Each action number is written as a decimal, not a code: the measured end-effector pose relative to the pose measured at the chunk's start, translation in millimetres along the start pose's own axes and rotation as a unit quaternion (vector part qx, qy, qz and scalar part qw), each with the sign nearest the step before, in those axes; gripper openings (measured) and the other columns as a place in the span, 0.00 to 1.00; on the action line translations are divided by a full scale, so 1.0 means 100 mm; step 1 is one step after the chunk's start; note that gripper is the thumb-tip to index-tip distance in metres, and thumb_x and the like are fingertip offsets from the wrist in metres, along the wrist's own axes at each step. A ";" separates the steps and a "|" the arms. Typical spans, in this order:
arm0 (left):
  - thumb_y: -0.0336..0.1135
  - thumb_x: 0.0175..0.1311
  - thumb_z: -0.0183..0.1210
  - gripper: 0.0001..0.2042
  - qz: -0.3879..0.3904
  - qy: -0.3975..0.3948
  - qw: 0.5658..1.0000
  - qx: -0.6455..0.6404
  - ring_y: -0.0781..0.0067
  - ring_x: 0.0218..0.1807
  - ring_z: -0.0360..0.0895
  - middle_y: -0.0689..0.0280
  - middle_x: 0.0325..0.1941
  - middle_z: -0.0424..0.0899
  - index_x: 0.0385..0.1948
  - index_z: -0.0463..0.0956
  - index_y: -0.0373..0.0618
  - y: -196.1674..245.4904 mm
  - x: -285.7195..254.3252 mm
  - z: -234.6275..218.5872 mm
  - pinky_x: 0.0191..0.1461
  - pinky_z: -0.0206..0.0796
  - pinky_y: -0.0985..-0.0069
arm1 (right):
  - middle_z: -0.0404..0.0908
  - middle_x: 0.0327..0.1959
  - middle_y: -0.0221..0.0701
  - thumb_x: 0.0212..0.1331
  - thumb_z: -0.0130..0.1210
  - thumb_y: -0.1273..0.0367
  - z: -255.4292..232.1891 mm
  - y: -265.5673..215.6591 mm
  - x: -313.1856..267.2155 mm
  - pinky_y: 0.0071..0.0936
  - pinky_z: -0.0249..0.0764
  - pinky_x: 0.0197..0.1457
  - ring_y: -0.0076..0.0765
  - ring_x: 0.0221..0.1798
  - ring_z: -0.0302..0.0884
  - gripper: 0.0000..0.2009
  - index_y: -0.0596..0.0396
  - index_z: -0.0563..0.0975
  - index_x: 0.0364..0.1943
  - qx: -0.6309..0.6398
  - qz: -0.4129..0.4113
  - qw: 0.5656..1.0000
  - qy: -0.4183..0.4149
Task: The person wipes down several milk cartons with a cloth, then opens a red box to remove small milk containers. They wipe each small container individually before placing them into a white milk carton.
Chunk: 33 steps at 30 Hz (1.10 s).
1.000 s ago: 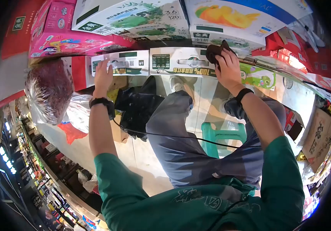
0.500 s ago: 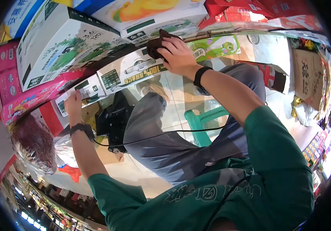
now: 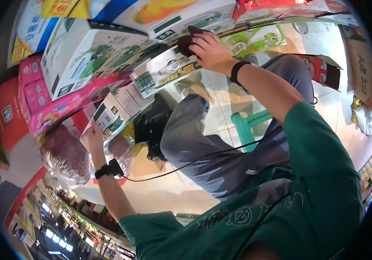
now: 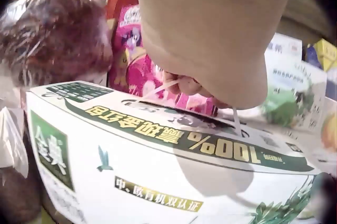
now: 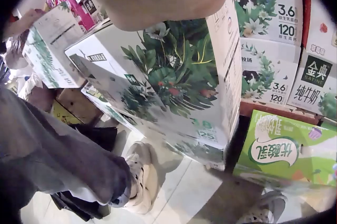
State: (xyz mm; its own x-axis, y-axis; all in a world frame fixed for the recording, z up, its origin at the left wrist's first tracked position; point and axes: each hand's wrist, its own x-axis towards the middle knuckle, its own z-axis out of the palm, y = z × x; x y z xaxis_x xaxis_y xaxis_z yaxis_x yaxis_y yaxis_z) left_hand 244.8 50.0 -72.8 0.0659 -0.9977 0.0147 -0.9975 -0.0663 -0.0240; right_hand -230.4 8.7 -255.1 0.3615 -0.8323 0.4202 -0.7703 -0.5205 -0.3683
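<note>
My left hand (image 3: 93,138) has its fingers curled under the white plastic carry handle (image 4: 158,90) of a white milk box (image 4: 131,171) with green and gold print. In the head view that milk box sits tilted, apart from its neighbour at the upper end. A second white milk box (image 3: 165,71) stands beside it, its large leaf picture facing the right wrist camera. My right hand (image 3: 213,53) grips a bunched dark brown cloth (image 3: 186,43) at the far end of the second box's top. In the right wrist view, the wrist hides the cloth and fingers.
Stacked milk cartons (image 3: 103,54) and pink boxes (image 3: 36,97) line the back. A green yogurt drink box (image 3: 257,40) lies right of the second milk box. A clear bag of dark red goods (image 3: 64,151) is by the left hand. A green stool (image 3: 248,125) stands between the legs.
The left hand has gone from lying on its milk box to holding the handle; that box has tilted and parted from its neighbour. The right hand stays on the cloth. The head view has turned left.
</note>
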 end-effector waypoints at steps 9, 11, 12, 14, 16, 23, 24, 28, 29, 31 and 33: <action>0.43 0.70 0.55 0.25 -0.028 0.130 0.990 -0.047 0.76 0.12 0.59 0.58 0.08 0.68 0.15 0.76 0.32 0.49 -0.42 -1.48 0.20 0.51 0.66 | 0.75 0.50 0.42 0.48 0.61 0.69 -0.10 0.02 0.12 0.50 0.66 0.59 0.53 0.57 0.70 0.19 0.55 0.73 0.46 0.126 0.080 0.989 -0.005; 0.43 0.70 0.55 0.26 -0.025 0.143 0.987 -0.064 0.77 0.13 0.57 0.60 0.07 0.64 0.13 0.73 0.31 0.47 -0.40 -1.59 0.19 0.48 0.66 | 0.76 0.48 0.47 0.51 0.59 0.70 -0.27 0.02 0.21 0.48 0.68 0.57 0.57 0.54 0.71 0.17 0.57 0.73 0.47 0.206 0.161 0.965 0.034; 0.44 0.70 0.55 0.27 -0.023 0.150 0.986 -0.075 0.78 0.13 0.55 0.61 0.07 0.63 0.12 0.72 0.31 0.48 -0.38 -1.64 0.19 0.46 0.66 | 0.76 0.47 0.49 0.53 0.58 0.70 -0.36 0.04 0.24 0.47 0.69 0.57 0.60 0.53 0.72 0.17 0.58 0.73 0.47 0.243 0.198 0.948 0.052; 0.42 0.70 0.56 0.27 0.014 0.170 0.976 -0.137 0.81 0.14 0.51 0.64 0.07 0.57 0.10 0.67 0.31 0.93 -0.40 -1.68 0.19 0.42 0.67 | 0.78 0.43 0.53 0.57 0.54 0.69 -0.62 0.06 0.29 0.47 0.72 0.53 0.63 0.48 0.75 0.16 0.61 0.72 0.48 0.298 0.242 0.919 0.086; 0.40 0.70 0.56 0.26 0.046 0.156 0.972 -0.170 0.82 0.16 0.50 0.65 0.08 0.56 0.10 0.65 0.32 1.27 -0.39 -1.65 0.20 0.42 0.68 | 0.79 0.42 0.54 0.58 0.53 0.67 -0.93 0.09 0.28 0.47 0.72 0.52 0.62 0.48 0.76 0.16 0.61 0.72 0.48 0.334 0.305 0.889 0.072; 0.45 0.68 0.57 0.24 0.031 0.099 0.956 -0.276 0.80 0.17 0.55 0.67 0.09 0.63 0.15 0.72 0.32 2.05 0.00 -1.07 0.21 0.50 0.69 | 0.82 0.39 0.48 0.58 0.53 0.63 -1.60 0.59 0.14 0.41 0.74 0.52 0.49 0.46 0.81 0.20 0.62 0.74 0.50 0.320 0.309 0.887 0.121; 0.46 0.68 0.56 0.24 0.018 0.086 0.968 -0.236 0.79 0.17 0.58 0.67 0.10 0.65 0.16 0.74 0.32 2.10 0.10 -0.91 0.22 0.52 0.70 | 0.82 0.39 0.48 0.57 0.54 0.63 -1.64 0.70 0.08 0.40 0.75 0.52 0.49 0.45 0.81 0.20 0.61 0.74 0.51 0.313 0.294 0.895 0.120; 0.50 0.69 0.54 0.27 0.046 0.038 0.963 -0.264 0.75 0.18 0.61 0.64 0.12 0.67 0.17 0.73 0.32 2.91 0.09 -0.81 0.25 0.55 0.70 | 0.82 0.37 0.46 0.60 0.52 0.66 -2.23 0.78 -0.19 0.37 0.75 0.47 0.43 0.42 0.81 0.17 0.62 0.73 0.49 0.321 0.317 0.887 0.096; 0.51 0.69 0.54 0.28 0.043 0.016 0.962 -0.269 0.75 0.19 0.60 0.64 0.12 0.67 0.16 0.71 0.33 3.01 0.10 -0.77 0.27 0.54 0.70 | 0.81 0.37 0.45 0.60 0.51 0.67 -2.31 0.76 -0.23 0.36 0.75 0.45 0.41 0.41 0.80 0.16 0.62 0.72 0.49 0.338 0.323 0.879 0.094; 0.50 0.68 0.54 0.26 0.066 0.038 0.963 -0.260 0.74 0.18 0.65 0.62 0.13 0.71 0.19 0.75 0.32 3.08 0.22 -0.66 0.26 0.58 0.69 | 0.81 0.36 0.45 0.60 0.50 0.68 -2.51 0.74 -0.27 0.34 0.74 0.45 0.40 0.40 0.79 0.16 0.63 0.72 0.49 0.323 0.350 0.876 0.076; 0.50 0.68 0.55 0.25 0.082 0.067 0.961 -0.254 0.73 0.16 0.66 0.60 0.12 0.72 0.20 0.78 0.33 3.10 0.23 -0.57 0.26 0.59 0.70 | 0.80 0.36 0.43 0.61 0.50 0.68 -2.56 0.76 -0.31 0.33 0.74 0.44 0.38 0.40 0.79 0.15 0.63 0.72 0.49 0.330 0.358 0.872 0.061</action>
State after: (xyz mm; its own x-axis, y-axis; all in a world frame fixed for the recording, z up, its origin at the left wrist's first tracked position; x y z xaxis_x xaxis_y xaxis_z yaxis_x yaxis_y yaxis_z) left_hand -64.3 7.6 -22.8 -0.0632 -0.9814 0.1813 -0.8802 0.1404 0.4534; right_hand -435.0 44.2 -83.6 -0.1775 -0.9832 -0.0422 -0.2920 0.0936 -0.9518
